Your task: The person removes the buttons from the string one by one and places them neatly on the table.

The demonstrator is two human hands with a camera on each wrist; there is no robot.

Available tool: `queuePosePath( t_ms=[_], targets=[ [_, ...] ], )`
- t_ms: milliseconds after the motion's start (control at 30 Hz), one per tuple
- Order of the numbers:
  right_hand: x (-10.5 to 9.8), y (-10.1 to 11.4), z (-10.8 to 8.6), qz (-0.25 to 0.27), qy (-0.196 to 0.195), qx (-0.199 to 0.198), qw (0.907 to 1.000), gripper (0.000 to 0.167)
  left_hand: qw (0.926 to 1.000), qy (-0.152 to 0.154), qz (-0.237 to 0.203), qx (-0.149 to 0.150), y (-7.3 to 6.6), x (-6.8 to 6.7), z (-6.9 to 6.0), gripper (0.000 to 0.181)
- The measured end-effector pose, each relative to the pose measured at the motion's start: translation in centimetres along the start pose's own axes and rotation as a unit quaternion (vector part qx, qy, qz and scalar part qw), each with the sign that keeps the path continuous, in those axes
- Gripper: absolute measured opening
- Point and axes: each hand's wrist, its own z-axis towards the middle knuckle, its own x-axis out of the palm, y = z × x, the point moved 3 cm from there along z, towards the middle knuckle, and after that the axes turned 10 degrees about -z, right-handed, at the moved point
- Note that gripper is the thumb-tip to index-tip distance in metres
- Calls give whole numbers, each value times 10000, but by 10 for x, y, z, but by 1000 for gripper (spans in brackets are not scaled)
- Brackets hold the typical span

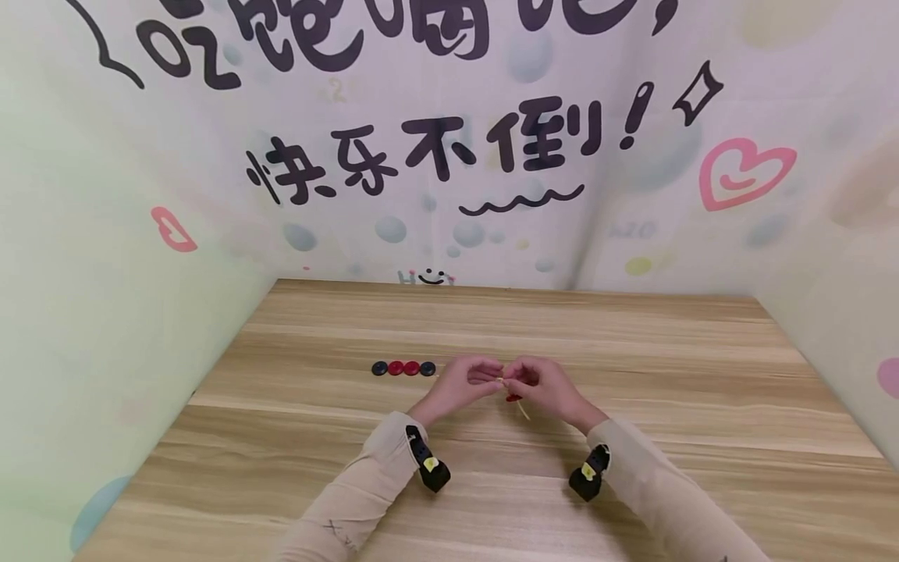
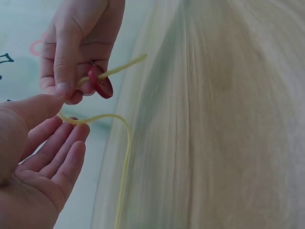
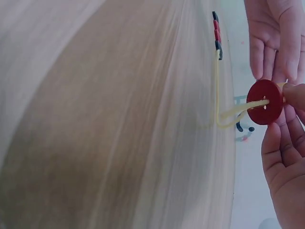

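Observation:
A red button (image 3: 263, 107), round with small holes, hangs between the two hands with a yellow cord (image 2: 125, 65) passing through it. A short free end sticks out past the button. My left hand (image 1: 463, 382) pinches the cord between thumb and finger, its other fingers spread below in the left wrist view. Opposite, my right hand (image 1: 546, 386) pinches the cord close against the button. The fingertips of both hands nearly meet. From the left hand, a longer stretch of cord droops to the table.
Dark blue and red buttons (image 1: 403, 368) lie in a touching row on the wood-grain table (image 1: 316, 468), left of the hands. In the right wrist view the cord runs up to the row's near end. A printed cloth (image 1: 421, 234) hangs behind the table.

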Motion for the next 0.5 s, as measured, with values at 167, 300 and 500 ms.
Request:
queuePosePath(
  t_ms=[167, 300, 500],
  targets=[
    [2, 1, 2, 319, 14, 61, 9995, 7, 9994, -114, 325, -7, -15, 4, -8, 23],
    [3, 2, 1, 472, 4, 111, 9988, 8, 9989, -252, 394, -55, -15, 4, -10, 16],
    [-1, 17, -3, 444, -6, 93, 9990, 7, 9986, -358, 377, -1, -6, 3, -9, 15]
  ],
)
